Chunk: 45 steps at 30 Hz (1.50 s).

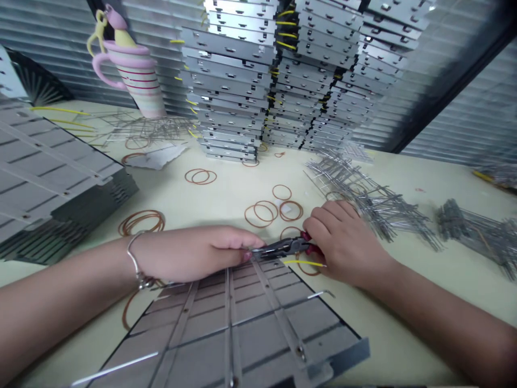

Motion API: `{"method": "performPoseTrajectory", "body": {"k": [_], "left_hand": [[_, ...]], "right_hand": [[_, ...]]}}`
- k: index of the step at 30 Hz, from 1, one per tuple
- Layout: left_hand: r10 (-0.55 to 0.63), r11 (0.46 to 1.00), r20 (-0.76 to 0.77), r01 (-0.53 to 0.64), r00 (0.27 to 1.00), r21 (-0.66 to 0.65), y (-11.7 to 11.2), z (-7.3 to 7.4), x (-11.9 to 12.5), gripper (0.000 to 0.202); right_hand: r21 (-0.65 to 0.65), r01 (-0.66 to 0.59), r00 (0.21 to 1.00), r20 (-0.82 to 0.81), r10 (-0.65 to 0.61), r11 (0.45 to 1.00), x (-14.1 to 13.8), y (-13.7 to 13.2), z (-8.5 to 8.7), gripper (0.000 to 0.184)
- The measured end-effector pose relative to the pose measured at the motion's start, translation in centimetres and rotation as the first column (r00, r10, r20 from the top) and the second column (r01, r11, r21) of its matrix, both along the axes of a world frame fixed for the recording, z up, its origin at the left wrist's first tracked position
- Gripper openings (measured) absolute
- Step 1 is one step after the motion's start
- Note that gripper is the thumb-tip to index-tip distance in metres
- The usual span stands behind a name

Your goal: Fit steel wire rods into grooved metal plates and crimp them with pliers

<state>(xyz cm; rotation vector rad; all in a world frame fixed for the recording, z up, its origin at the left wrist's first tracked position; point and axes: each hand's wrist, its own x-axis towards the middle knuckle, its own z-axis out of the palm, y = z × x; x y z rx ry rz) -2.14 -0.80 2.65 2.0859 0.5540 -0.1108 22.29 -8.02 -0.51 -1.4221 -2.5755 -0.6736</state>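
My right hand (347,242) is wrapped round the red handles of a pair of needle-nose pliers (286,247). The pliers' jaws point left and reach the far edge of a grey slatted metal panel (258,328) lying before me. My left hand (202,252) grips that far edge, thumb and fingers pinched beside the jaw tips. Whatever small piece sits between the jaws is hidden by the fingertips. A thin metal rod (283,307) runs across the panel, its bent right end sticking out past the side. A yellow wire (305,263) shows under the pliers.
Tall stacks of metal panels (230,97) stand at the back. More slatted panels (44,167) are piled at left. Loose metal rods (375,199) lie at right, with a bundle (476,231) beyond. Orange rubber bands (201,176) are scattered about. A striped cup (139,81) stands behind.
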Motion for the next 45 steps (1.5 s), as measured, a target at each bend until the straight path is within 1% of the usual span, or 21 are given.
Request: {"method": "performPoseTrajectory", "body": {"k": [6,11,15,19,24,30,34,37,39,41,42,43,45], "left_hand": [[-0.038,0.998,0.017,0.038,0.999,-0.05,0.0,-0.1,0.0,0.03],[-0.031,0.996,0.02,0.033,0.999,-0.082,-0.1,-0.1,-0.1,0.032],[-0.021,0.997,0.001,0.021,1.0,-0.073,-0.1,-0.1,-0.1,0.032],[-0.022,0.997,-0.01,0.021,1.0,-0.074,0.1,-0.3,0.0,0.032],[-0.033,0.996,-0.03,0.031,0.999,-0.079,0.2,-0.3,0.0,0.032],[0.005,0.997,0.054,-0.001,0.999,-0.076,-0.4,-0.4,-0.1,0.034],[0.009,0.995,0.047,-0.005,0.999,-0.1,-0.6,-0.4,-0.1,0.035],[0.018,0.997,0.019,-0.017,1.0,-0.079,-0.4,-0.3,-0.2,0.034],[0.043,0.997,-0.007,-0.043,0.999,-0.068,-0.2,-0.2,-0.3,0.033],[0.042,0.994,-0.03,-0.045,0.999,-0.102,-0.1,0.0,-0.4,0.032],[0.036,0.99,-0.036,-0.04,0.999,-0.134,0.0,0.0,-0.4,0.032],[0.03,0.984,-0.038,-0.036,0.999,-0.173,0.0,0.1,-0.5,0.033],[0.03,0.965,-0.026,-0.036,0.999,-0.261,0.1,0.2,-0.6,0.033]], "right_hand": [[-0.017,0.015,1.0,-0.016,-0.016,1.0,0.1,-0.3,0.0,0.007],[-0.067,0.018,0.999,-0.049,-0.022,0.998,0.1,-0.7,0.1,0.004],[-0.045,0.004,0.998,-0.065,-0.007,0.999,0.2,-0.7,0.2,0.002],[-0.047,-0.002,0.999,-0.042,0.0,0.999,0.2,-0.6,0.2,0.005],[-0.037,0.016,1.0,-0.026,-0.016,0.999,0.2,-0.5,0.0,0.003],[-0.051,0.04,0.997,-0.06,-0.043,0.998,0.1,-0.7,-0.1,0.002],[-0.067,0.059,0.995,-0.076,-0.064,0.996,-0.2,-1.1,0.2,0.005],[-0.09,0.076,0.995,-0.053,-0.081,0.993,0.9,-1.2,0.7,0.01],[-0.07,0.142,0.99,-0.015,-0.143,0.987,2.4,-1.1,1.2,0.013],[-0.045,0.195,0.98,-0.024,-0.196,0.98,3.9,-0.7,1.8,0.015],[-0.051,0.192,0.979,-0.057,-0.195,0.98,4.4,-0.4,2.1,0.016],[-0.074,0.16,0.98,-0.104,-0.167,0.984,4.5,-0.2,2.3,0.017],[-0.129,0.041,0.981,-0.183,-0.065,0.991,4.0,0.0,2.7,0.018]]}}
